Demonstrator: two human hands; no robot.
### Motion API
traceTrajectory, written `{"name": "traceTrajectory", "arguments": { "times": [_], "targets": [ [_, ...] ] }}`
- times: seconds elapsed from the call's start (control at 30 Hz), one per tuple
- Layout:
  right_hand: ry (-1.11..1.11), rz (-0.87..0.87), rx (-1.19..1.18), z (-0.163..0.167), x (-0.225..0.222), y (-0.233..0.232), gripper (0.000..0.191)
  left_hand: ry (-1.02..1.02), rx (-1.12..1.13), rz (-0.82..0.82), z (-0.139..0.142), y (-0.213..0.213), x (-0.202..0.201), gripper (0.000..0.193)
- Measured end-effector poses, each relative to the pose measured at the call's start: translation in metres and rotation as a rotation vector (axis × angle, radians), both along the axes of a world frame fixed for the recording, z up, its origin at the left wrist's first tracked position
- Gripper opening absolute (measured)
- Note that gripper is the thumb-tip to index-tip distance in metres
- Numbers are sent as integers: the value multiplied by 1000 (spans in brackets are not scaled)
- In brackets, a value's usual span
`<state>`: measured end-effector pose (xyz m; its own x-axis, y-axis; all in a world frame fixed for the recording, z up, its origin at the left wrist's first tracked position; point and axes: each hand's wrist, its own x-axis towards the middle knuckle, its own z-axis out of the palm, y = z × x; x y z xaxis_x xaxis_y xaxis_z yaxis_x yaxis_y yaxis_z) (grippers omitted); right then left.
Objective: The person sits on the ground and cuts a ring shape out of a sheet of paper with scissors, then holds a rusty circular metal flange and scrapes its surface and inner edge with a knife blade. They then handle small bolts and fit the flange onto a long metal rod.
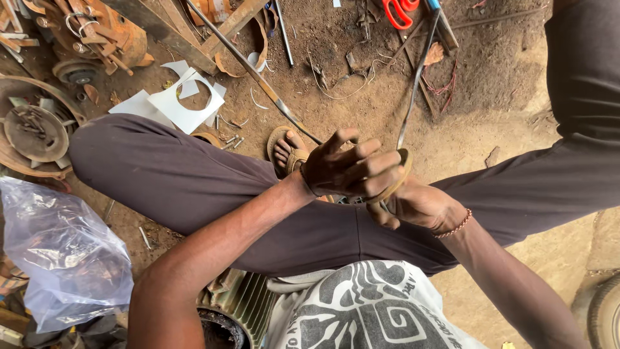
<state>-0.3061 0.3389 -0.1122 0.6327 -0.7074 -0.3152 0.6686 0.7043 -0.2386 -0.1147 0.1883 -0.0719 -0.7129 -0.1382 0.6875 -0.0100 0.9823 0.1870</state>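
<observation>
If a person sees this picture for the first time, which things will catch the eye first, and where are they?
In the centre, the left hand and the right hand close together around a brown ring, from which a thin metal rod rises toward the top. The person sits on bare dirt, with one sandalled foot showing behind the hands. White cut-out sheets lie at upper left and a clear plastic bag at lower left.
</observation>
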Motion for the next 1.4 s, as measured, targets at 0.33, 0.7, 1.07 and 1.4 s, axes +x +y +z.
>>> {"name": "traceTrajectory", "arguments": {
  "times": [0.33,0.7,1.07,1.4],
  "targets": [
    [1534,-234,-701,39,2,-14,49,-384,598,268,52,3,24,72],
    [1962,-333,-805,27,31,-28,40,-24,1696,442,1,71,-12,74],
    [1084,-275,-245,14,21,-10,36,-45,1267,658,-14,60,-15,47],
    [1213,-84,-195,42,1,-25,14,-90,1356,663,18,48,-21,41]
  ]
}}
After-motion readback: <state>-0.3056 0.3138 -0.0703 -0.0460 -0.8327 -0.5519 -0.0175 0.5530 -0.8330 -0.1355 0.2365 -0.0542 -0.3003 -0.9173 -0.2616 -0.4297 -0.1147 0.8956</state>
